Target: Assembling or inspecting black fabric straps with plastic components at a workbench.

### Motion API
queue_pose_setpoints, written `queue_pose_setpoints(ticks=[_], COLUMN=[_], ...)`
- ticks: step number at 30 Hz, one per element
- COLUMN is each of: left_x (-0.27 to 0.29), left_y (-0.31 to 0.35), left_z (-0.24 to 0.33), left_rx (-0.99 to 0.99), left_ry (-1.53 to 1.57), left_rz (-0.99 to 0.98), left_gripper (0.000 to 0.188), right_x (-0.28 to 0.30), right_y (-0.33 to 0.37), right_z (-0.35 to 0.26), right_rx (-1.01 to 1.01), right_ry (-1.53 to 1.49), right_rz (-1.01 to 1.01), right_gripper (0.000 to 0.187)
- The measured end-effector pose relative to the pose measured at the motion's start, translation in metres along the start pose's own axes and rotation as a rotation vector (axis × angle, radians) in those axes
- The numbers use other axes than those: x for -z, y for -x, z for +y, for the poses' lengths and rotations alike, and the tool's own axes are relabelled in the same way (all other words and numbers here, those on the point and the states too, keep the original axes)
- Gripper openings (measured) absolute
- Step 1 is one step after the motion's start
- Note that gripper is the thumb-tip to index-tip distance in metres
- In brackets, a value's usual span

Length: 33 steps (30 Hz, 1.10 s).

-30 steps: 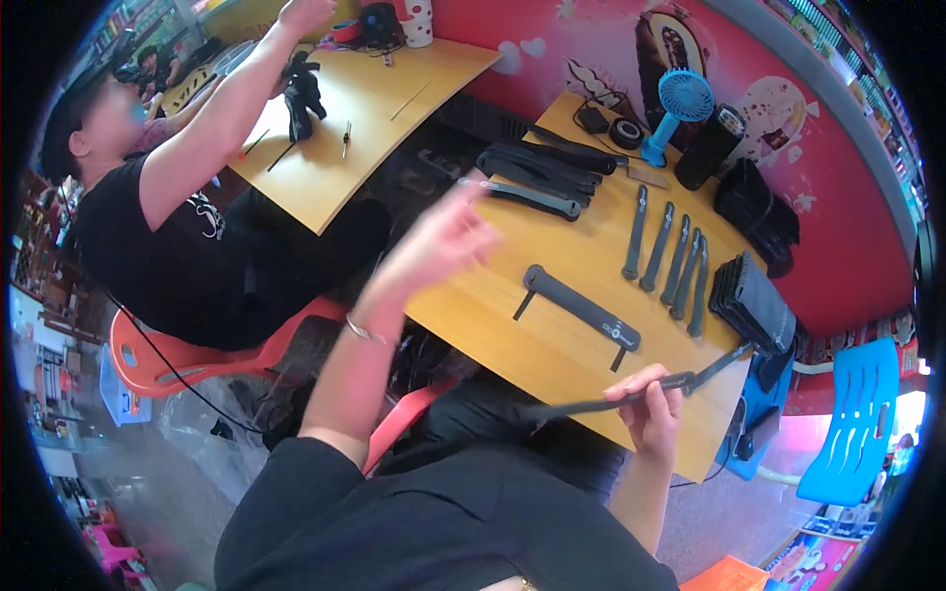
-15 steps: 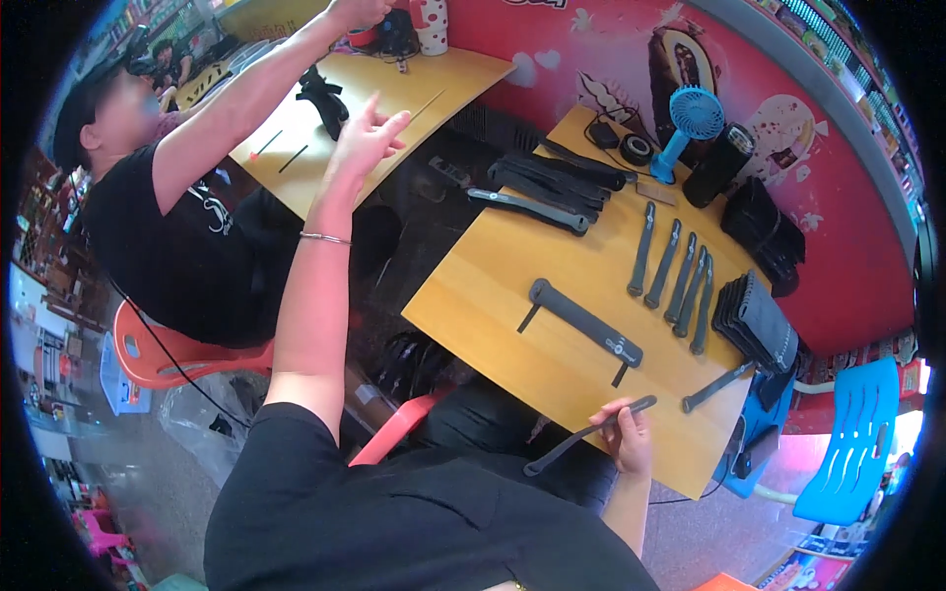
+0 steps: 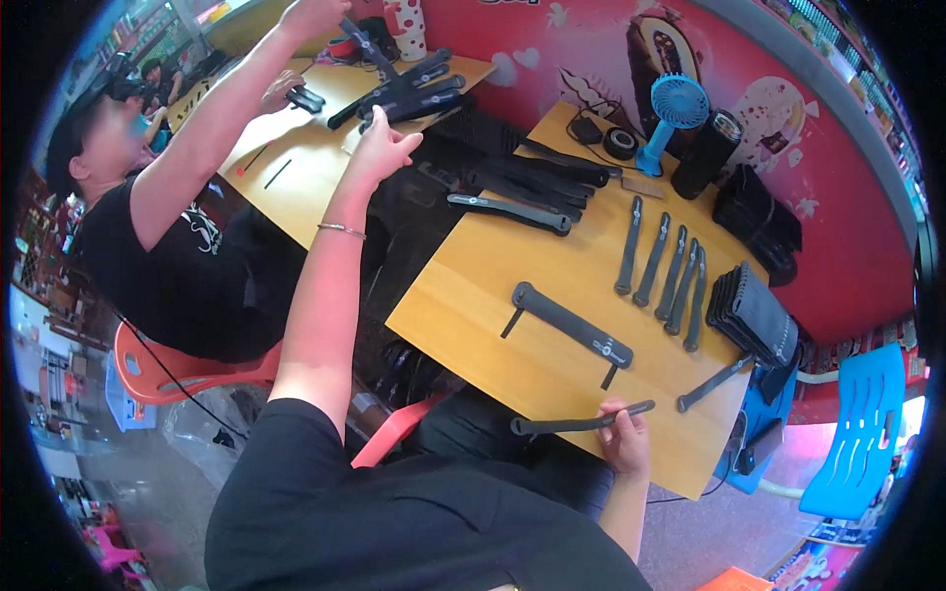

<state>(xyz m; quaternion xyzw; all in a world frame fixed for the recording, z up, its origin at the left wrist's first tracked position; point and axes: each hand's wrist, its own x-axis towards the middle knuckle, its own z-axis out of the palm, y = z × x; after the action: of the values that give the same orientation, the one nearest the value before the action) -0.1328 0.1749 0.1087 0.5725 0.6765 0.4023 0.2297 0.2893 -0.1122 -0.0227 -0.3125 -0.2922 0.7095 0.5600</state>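
Note:
My left hand [image 3: 379,156] reaches far over the neighbouring table with thumb and forefinger spread, its fingertips beside a heap of black straps [image 3: 419,94]. Whether it touches them is hard to tell. Low at the front of the near table, my right hand [image 3: 626,438] pinches a slim dark grey strap [image 3: 572,426], held roughly level. Beyond that hand a wide dark grey strap [image 3: 572,325] lies flat, with a thin black strip poking out near each end. Several narrow grey straps [image 3: 658,261] lie side by side to its right, and one more single strap [image 3: 714,384] nearer me.
A bundle of black straps [image 3: 537,187] lies at the far left of the table. Behind stand a blue fan [image 3: 678,103] and a black cylinder [image 3: 705,158]. Black folded pieces [image 3: 754,320] are stacked at right. A co-worker [image 3: 163,246] sits at left, arms over the other table [image 3: 305,212].
The heap of black straps now shows on the other table, near my left hand. The co-worker's raised hand now holds a strap. The strap in my right hand has swung up closer to level.

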Motion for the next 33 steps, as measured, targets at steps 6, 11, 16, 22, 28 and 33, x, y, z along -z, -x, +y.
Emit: queue_pose_setpoints(ticks=[6,11,16,22,28,33], left_x=[-0.047,-0.082,-0.103,-0.096,-0.093,-0.104], left_y=[0.066,0.188,0.213,0.21,0.207,0.201], left_z=[0.035,0.075,0.051,0.035,0.029,0.01], left_rx=[-0.138,-0.761,-0.614,-0.421,-0.173,0.146], left_ry=[0.272,0.306,0.303,0.397,0.403,0.572], left_rz=[-0.155,-0.904,-1.051,-0.956,-0.78,-0.651], left_gripper=[0.074,0.047,0.03,0.014,0.015,0.012], right_x=[0.002,-0.04,-0.046,-0.04,-0.025,-0.035], right_y=[0.009,-0.001,0.001,-0.001,-0.006,-0.028], right_z=[0.003,-0.029,-0.046,-0.046,-0.033,-0.033], right_rx=[-0.019,0.16,0.242,0.263,0.111,0.198], right_ry=[0.01,0.138,0.116,0.269,0.389,0.622], right_rz=[0.149,-0.031,-0.038,0.092,0.364,0.427], right_gripper=[0.023,0.025,0.026,0.019,0.014,0.015])
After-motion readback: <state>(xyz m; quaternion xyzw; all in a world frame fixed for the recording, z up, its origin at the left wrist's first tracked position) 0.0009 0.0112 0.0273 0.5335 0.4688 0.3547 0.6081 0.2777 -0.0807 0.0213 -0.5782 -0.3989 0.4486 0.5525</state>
